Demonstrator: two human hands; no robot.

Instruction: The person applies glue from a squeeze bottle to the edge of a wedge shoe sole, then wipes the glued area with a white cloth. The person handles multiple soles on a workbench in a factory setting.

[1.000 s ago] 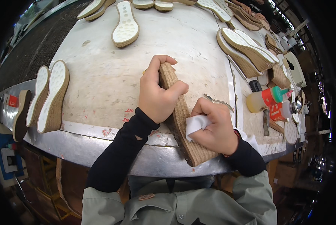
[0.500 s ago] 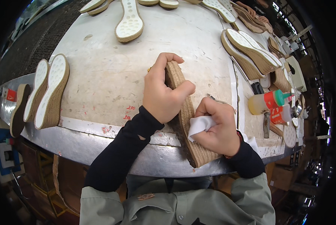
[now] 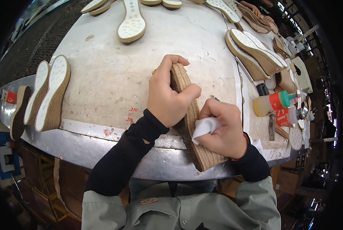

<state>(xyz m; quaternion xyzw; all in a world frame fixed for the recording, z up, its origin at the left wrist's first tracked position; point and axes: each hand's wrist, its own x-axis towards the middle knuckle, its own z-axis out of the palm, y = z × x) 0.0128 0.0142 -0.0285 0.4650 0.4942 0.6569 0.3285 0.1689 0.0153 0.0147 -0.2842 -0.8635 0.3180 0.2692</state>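
A wedge shoe sole (image 3: 193,111) wrapped in tan braided rope stands on its edge at the table's front, its thick heel end toward me. My left hand (image 3: 170,92) is closed round the thin toe end, thumb on the rope side and fingers over the far tip. A white cloth (image 3: 206,129) is pinched in my right hand (image 3: 224,128), which presses it against the rope side near the heel. The sole's dark underside faces left and is partly hidden by my left hand.
Pale wedge soles (image 3: 54,94) stand at the left edge, more (image 3: 256,51) at the right. A bottle of yellowish liquid with a green cap (image 3: 269,103) lies on the right, beside a metal-bladed tool (image 3: 272,127). Another person's hand (image 3: 269,19) is at the far right.
Both hands stay on the sole, which has tilted slightly, with its top a little further right. The cloth has shifted marginally along the rope side.
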